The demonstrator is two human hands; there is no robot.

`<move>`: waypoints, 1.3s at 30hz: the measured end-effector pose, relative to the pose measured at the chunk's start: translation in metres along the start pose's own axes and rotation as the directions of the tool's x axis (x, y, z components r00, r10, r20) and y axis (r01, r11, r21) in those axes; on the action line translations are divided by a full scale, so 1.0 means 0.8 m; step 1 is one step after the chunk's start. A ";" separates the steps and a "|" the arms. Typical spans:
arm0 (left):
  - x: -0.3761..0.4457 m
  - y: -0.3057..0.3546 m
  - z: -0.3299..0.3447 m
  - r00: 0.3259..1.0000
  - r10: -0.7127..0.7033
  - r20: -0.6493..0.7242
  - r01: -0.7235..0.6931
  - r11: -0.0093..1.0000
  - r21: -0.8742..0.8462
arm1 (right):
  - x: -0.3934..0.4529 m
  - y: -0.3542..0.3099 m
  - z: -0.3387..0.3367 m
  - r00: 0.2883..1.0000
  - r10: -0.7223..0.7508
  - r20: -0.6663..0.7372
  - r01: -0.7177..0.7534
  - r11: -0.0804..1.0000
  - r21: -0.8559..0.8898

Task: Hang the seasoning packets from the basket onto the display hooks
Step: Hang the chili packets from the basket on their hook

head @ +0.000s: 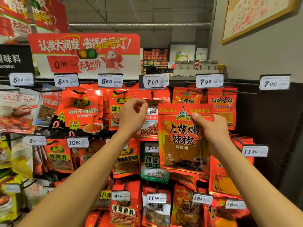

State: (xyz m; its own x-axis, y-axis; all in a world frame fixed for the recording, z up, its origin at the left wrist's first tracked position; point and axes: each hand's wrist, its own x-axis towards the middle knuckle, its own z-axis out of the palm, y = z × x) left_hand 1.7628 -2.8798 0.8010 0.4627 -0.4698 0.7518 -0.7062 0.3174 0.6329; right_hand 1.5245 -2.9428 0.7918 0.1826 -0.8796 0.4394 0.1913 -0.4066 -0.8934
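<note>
We pinch the chili packet (183, 138) in our right hand (211, 126), left hand (131, 115) loosely curled on nothing; missing the hook (195, 92) could tear its hole.

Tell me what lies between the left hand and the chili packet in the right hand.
In the head view, between left hand and chili packet in the right hand hangs a partly hidden red packet.

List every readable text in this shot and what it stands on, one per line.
"火烧糊辣椒", "辣椒面": packet held by right hand
"认准大润发 省钱信号灯!": red sign
"0.00": same sign
"7.00": price tag above left hand
"7.99": tag
"8.50": tag
"6.30": tag
"胡椒", "HUJIAO": green packet
Barcodes and small print: blurred.
</note>
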 end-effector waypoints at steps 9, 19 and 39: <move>-0.018 0.054 0.104 0.867 -0.216 0.448 0.450 0.725 -0.521 | 0.034 0.001 -0.031 0.994 0.094 -0.051 -0.087 0.989 0.120; 0.026 0.111 0.177 0.867 -0.342 0.362 0.492 0.701 -0.516 | 0.113 -0.013 -0.065 0.986 0.044 -0.163 -0.034 0.997 0.066; 0.034 0.086 0.207 0.834 -0.472 0.286 0.551 0.687 -0.474 | 0.143 0.010 -0.071 0.985 0.087 -0.152 -0.093 0.995 -0.038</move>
State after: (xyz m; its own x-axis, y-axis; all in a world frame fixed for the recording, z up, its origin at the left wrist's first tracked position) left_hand 1.6379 -3.0074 0.8343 0.5659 -0.7771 0.2757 0.0235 0.3495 0.9367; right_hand 1.4918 -3.0610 0.8296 0.0499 -0.9388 0.3409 0.1371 -0.3317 -0.9334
